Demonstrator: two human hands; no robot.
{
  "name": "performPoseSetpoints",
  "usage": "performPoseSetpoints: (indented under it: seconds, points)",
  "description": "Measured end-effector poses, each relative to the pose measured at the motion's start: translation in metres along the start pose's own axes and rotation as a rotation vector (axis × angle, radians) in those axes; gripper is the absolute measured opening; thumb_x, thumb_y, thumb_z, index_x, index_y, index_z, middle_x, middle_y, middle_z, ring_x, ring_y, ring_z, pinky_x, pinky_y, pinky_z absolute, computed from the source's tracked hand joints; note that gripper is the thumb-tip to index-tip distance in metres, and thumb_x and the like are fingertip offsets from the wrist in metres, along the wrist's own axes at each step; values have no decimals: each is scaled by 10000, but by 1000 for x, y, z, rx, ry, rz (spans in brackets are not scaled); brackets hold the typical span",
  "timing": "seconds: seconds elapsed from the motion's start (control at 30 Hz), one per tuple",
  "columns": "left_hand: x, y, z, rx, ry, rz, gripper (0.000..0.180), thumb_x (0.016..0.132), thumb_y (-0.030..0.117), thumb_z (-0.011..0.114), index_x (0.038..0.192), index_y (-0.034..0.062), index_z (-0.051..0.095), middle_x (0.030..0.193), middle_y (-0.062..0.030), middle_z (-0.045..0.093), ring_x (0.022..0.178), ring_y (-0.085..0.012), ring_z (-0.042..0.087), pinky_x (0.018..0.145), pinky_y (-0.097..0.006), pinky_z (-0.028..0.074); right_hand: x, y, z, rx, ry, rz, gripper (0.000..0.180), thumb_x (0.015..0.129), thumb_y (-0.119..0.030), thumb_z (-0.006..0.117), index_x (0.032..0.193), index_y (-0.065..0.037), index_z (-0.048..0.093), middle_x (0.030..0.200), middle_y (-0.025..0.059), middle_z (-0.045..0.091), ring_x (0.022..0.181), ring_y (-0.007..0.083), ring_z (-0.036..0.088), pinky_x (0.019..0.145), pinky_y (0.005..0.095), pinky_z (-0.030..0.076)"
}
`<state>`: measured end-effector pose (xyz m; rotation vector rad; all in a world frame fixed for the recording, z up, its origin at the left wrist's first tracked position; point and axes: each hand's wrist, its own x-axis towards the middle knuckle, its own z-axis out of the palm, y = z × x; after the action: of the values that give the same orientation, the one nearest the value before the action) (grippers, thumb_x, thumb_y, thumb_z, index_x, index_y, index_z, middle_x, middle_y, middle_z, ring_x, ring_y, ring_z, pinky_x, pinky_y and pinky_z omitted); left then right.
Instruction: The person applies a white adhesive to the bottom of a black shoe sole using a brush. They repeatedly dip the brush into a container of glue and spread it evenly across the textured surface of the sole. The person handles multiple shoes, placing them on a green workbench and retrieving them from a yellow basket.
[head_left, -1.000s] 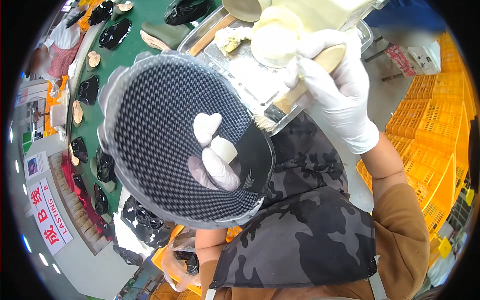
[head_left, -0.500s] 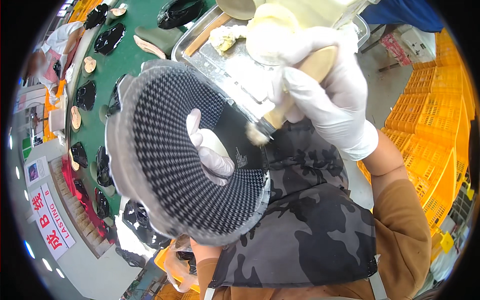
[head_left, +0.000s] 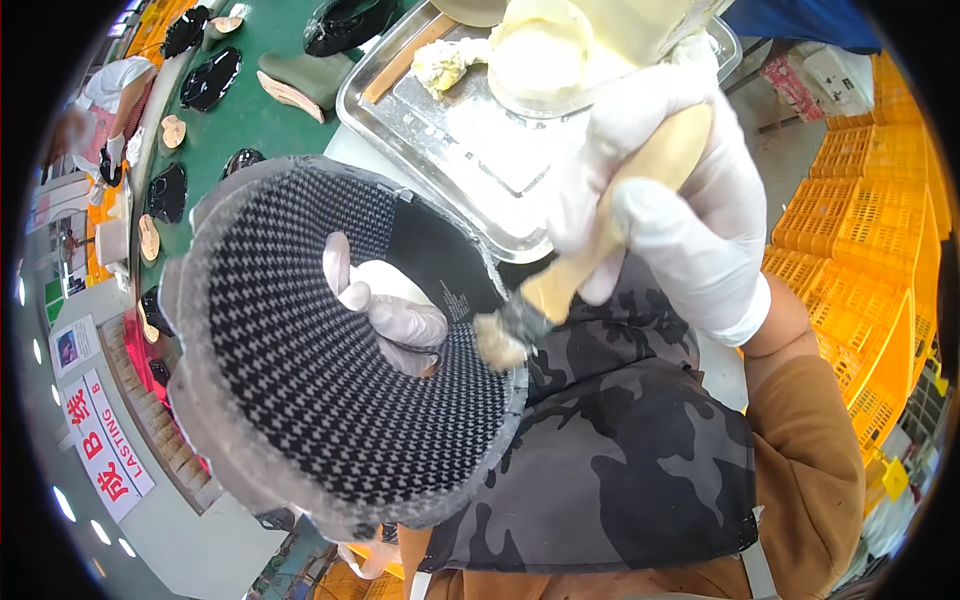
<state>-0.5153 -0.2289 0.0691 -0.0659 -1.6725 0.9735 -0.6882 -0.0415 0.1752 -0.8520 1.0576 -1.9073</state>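
A shoe upper (head_left: 300,390) with black-and-white houndstooth lining faces me, its pale frayed edge flaring outward. White-gloved fingers of my left hand (head_left: 400,320) show through its opening, gripping it from behind; the rest of that hand is hidden. My right hand (head_left: 690,200), also in a white glove, is closed round the wooden handle of a flat brush (head_left: 575,275). The brush's pale bristles overlap the right side of the lining, near the dark plain panel; whether they touch cannot be told.
Beyond my hands, a metal tray (head_left: 390,125) bears a cream-coated tub (head_left: 540,60), a crumpled whitish lump (head_left: 447,65) and a wooden stick (head_left: 408,58). Black uppers (head_left: 212,78) and shoe lasts line the green bench (head_left: 275,45). Orange crates (head_left: 840,260) stack at right. A person works far left.
The upper has shifted left and slightly down, its lining turned more toward me. My right hand has moved right and down, and the bristles have come down and left to the lining's edge.
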Motion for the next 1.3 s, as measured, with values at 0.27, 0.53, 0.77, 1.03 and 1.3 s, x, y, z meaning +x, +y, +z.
performPoseSetpoints:
  seconds: [0.27,0.53,0.77,1.03,1.3]
  points:
    - [43,33,-5,-838,488,-813,329,925,7,297,1248,-56,291,1167,-278,451,921,-434,551,837,-472,490,10,29,-22,-375,-121,-231,222,879,-28,505,1056,-37,372,845,118,545,677,120,588,531,179,503]
    - [36,40,-17,-1170,253,-1215,411,924,87,377,1319,24,280,1214,-222,479,1067,-325,506,944,-434,400,26,48,-35,-592,152,-481,279,813,-2,614,1041,-28,454,999,88,557,838,142,579,639,225,492]
    - [45,35,-36,-1217,50,-1952,558,912,157,468,1399,161,195,1246,-149,479,1075,-234,514,891,-315,437,32,51,-48,-139,339,-454,179,880,47,453,1032,-16,383,1046,131,533,943,192,577,813,311,517]
    - [58,34,-32,-1261,99,-2009,621,890,167,535,1390,129,169,1117,-132,544,1046,-243,522,958,-397,353,9,58,-67,-207,426,-195,144,911,-81,458,1046,-47,421,1073,89,535,813,118,581,714,233,484]
    - [81,25,-35,-1379,281,-1961,580,902,205,497,1387,159,182,1143,-204,491,1050,-232,485,925,-346,383,-17,14,-70,-691,447,-485,242,829,-28,565,1060,-50,499,971,38,517,680,44,479,596,170,399]
